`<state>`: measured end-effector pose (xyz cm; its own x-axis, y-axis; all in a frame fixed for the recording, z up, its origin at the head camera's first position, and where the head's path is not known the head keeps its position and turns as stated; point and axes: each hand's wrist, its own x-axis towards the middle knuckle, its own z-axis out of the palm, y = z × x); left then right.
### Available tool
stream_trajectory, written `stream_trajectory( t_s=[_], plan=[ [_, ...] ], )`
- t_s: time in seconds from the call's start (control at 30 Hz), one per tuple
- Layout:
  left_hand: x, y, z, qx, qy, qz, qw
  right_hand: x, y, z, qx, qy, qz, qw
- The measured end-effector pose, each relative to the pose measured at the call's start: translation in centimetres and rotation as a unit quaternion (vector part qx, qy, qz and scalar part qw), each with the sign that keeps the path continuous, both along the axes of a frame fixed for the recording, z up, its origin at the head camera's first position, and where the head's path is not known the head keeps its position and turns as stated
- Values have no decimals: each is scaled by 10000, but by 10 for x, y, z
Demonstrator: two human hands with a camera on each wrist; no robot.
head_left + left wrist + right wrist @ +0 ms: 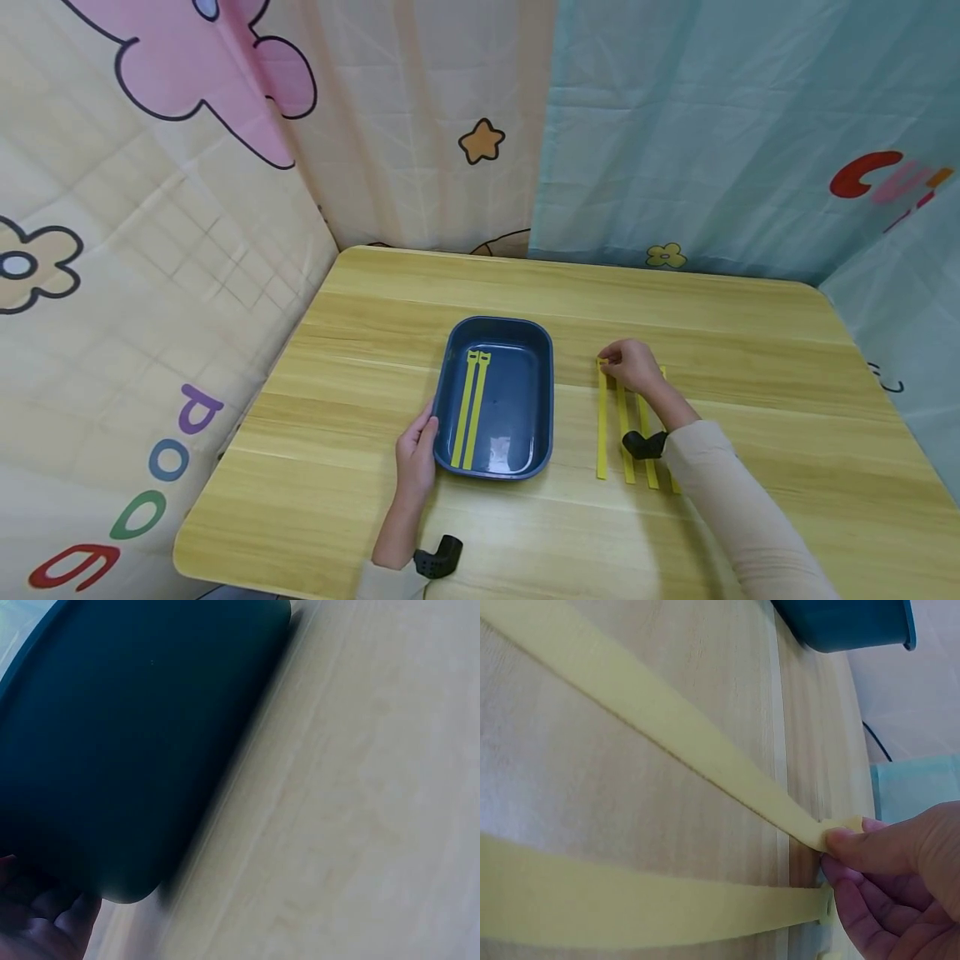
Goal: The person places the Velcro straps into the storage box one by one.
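My left hand (417,457) holds the left rim of a dark blue plastic tray (546,400), its thumb on the edge. In the left wrist view the outer wall of the tray (142,735) fills much of the picture, with the fingers (56,919) at its lower corner. Two yellow cable-tie straps (468,408) lie side by side inside the tray. To the right of it, my right hand (634,367) pinches the slotted head end of another yellow strap (705,739) between thumb and fingers. Beside that strap, several more yellow straps (628,450) lie in a row, partly hidden by the right arm.
Everything rests on a wood-grain table (337,350) with rounded corners. Printed curtains (420,108) hang behind and along its sides. A black wrist camera mount (438,557) is on the left wrist, and another mount (643,445) is on the right.
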<state>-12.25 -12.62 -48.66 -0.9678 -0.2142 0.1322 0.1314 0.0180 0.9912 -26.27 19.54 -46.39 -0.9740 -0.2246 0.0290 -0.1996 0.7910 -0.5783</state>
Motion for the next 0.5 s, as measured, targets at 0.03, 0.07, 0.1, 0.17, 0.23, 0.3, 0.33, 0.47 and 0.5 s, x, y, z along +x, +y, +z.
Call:
stream_trajectory(
  t_s=[0.03, 0.07, 0.1, 0.17, 0.23, 0.3, 0.33, 0.47, 0.5],
  plan=[
    [0, 0, 0, 0, -12, 9, 10000, 0, 0, 0, -16, -8, -4, 10000],
    [0, 0, 0, 2, -40, 7, 10000, 0, 0, -1, -28, -16, -8, 10000],
    [0, 0, 0, -6, -61, 7, 10000, 1, 1, -1, -42, -19, -4, 10000],
    [0, 1, 1, 14, -81, 28, 10000, 2, 0, -2, -77, -15, -31, 10000],
    [0, 1, 1, 8, -80, 31, 10000, 3, 0, -1, -150, -31, -49, 9999],
    [0, 1, 1, 0, -85, 24, 10000, 3, 0, 2, -233, -67, -85, 9997],
    [0, 1, 1, 8, -78, 20, 10000, 3, 0, 3, -278, -99, -95, 9995],
    [0, 0, 1, 26, -73, -32, 10000, 2, 0, 10, -403, -196, -98, 9989],
    [0, 0, 1, 31, -63, -32, 10000, 2, 0, 11, -435, -214, -84, 9988]
  ],
)
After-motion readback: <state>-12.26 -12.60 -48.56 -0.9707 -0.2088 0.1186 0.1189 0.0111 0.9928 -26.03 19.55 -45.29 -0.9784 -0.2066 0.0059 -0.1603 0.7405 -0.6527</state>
